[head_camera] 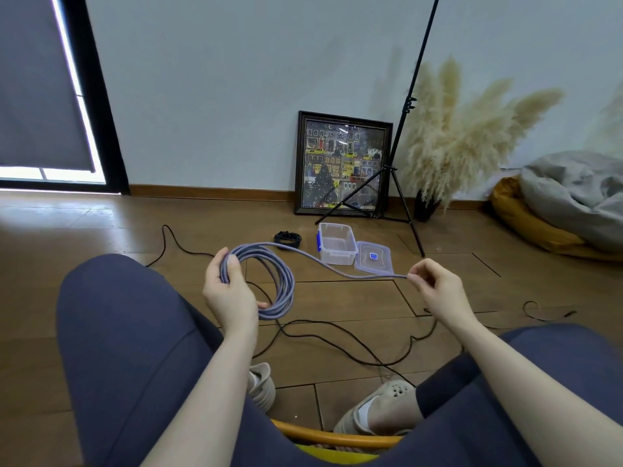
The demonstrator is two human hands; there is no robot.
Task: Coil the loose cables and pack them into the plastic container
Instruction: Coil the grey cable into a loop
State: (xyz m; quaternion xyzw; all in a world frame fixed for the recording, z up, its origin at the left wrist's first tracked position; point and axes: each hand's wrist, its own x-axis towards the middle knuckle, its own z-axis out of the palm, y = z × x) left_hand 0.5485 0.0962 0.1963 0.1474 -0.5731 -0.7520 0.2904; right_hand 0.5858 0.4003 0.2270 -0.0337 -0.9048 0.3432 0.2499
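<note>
The left hand [226,291] gripped the coiled purple cable [269,281]; its free tail ran rightward to the right hand [435,284], fingers pinching the end, nearer the open plastic container [337,244]

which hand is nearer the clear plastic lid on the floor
Right. The right hand pinches the purple cable's end just beside and below the clear plastic lid in the view; the left hand grips the coil far to the lid's left.

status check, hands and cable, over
Left hand grips purple cable coil; right hand pinches its free end. Plastic container open, lid beside it. Black cable loose on floor.
</note>
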